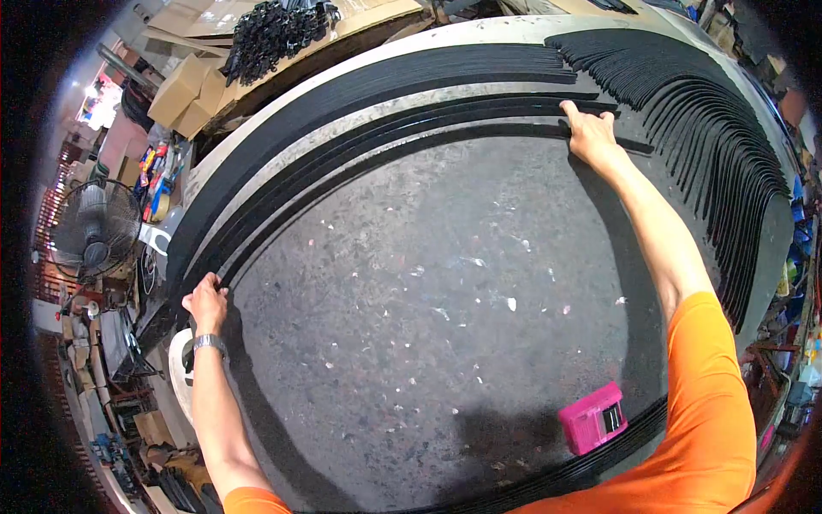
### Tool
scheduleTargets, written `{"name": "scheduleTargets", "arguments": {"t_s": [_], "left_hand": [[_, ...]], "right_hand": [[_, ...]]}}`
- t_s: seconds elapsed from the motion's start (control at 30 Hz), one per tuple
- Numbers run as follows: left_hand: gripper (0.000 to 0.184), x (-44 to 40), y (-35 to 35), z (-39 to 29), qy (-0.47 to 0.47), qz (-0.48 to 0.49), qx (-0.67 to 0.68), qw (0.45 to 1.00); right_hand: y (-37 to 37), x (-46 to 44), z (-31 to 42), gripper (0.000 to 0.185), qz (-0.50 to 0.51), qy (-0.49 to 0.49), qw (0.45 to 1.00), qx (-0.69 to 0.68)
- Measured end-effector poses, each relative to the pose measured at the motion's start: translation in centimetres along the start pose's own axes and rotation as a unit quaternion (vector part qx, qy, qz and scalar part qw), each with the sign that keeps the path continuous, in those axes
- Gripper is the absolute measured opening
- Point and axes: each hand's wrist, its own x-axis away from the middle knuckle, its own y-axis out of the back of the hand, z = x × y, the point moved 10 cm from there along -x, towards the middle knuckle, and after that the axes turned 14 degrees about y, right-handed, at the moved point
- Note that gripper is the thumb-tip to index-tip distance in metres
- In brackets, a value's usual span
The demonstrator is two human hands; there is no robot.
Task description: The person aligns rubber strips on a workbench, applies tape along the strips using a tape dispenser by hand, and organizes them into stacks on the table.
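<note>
Long black strips [411,117] run in a curve across the dark table [411,257]. At their left end my left hand [206,301], with a metal watch on the wrist, has its fingers closed around the strip ends. My right hand [591,133] is at their right end, thumb and fingers pressed on the strips. One strip lies a little lower and reaches right past my right hand. Behind them rests a thick bundle of similar strips [385,70]. Many more strips [702,128] fan out at the right.
A pink box [592,418] sits near the front edge, by more dark strips. Beyond the table's far edge are a pile of small black parts [278,38] and cardboard boxes [187,96]. A fan [94,231] stands at the left.
</note>
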Motion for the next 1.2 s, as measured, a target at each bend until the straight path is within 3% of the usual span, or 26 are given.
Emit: {"name": "scheduleTargets", "arguments": {"t_s": [0.1, 0.2, 0.23, 0.27, 0.33, 0.4, 0.5, 0.53, 0.67, 0.87, 1.03, 1.1, 1.13, 1.2], "left_hand": [[0.020, -1.5, -0.8, -0.8, -0.003, -0.015, 0.022, 1.000], [0.020, -2.7, -1.8, -0.3, 0.011, -0.024, 0.040, 0.999], [0.027, -2.3, -1.6, -0.4, 0.023, -0.009, 0.041, 0.999], [0.040, -0.6, 0.1, -1.3, 0.003, -0.118, 0.032, 0.993], [0.052, 1.5, 1.0, -2.7, 0.018, -0.157, 0.047, 0.986], [0.054, 5.0, 0.3, -4.3, -0.012, -0.138, 0.097, 0.986], [0.057, 10.4, -4.5, -5.2, -0.048, -0.030, 0.188, 0.980], [0.056, 11.7, -6.6, -4.8, -0.073, -0.039, 0.143, 0.986], [0.057, 13.9, -5.4, -5.7, -0.018, -0.001, 0.124, 0.992], [0.056, 14.3, -4.0, -6.5, -0.017, -0.021, 0.120, 0.992], [0.052, 14.0, -3.6, -7.1, -0.052, -0.065, 0.172, 0.982], [0.045, 14.5, -1.4, -7.5, -0.050, -0.106, 0.187, 0.975], [0.045, 15.4, 1.3, -8.9, -0.038, -0.077, 0.236, 0.968], [0.045, 15.7, 1.5, -8.6, -0.027, -0.112, 0.196, 0.974]], "right_hand": [[-0.9, -1.3, -0.1, 0.068, -0.003, -0.020, 1.000, 0.016], [-1.0, -1.4, 0.5, 0.072, -0.079, 0.006, 0.997, 0.004], [-0.2, -1.1, 1.4, 0.072, -0.101, 0.011, 0.995, 0.002], [0.3, -0.4, 2.2, 0.078, -0.082, 0.005, 0.996, 0.032], [1.4, 2.0, 5.2, 0.073, -0.162, 0.045, 0.986, 0.006], [-0.2, 4.2, 7.6, 0.059, -0.101, 0.069, 0.992, -0.039], [-2.8, 7.1, 6.5, 0.054, -0.056, 0.017, 0.998, -0.028], [-3.0, 7.3, 5.1, 0.056, -0.038, -0.010, 0.999, -0.026], [-4.0, 8.0, -1.3, 0.058, -0.032, -0.110, 0.991, -0.065], [-4.2, 7.9, -7.0, 0.065, 0.046, -0.232, 0.969, -0.071], [-4.8, 8.3, -6.9, 0.065, 0.023, -0.256, 0.965, -0.058], [-3.8, 9.0, -5.2, 0.063, 0.068, -0.245, 0.966, -0.041], [-3.1, 10.0, -4.3, 0.062, 0.055, -0.262, 0.963, -0.031], [-3.7, 11.3, -2.7, 0.063, 0.068, -0.243, 0.968, -0.017]]}}
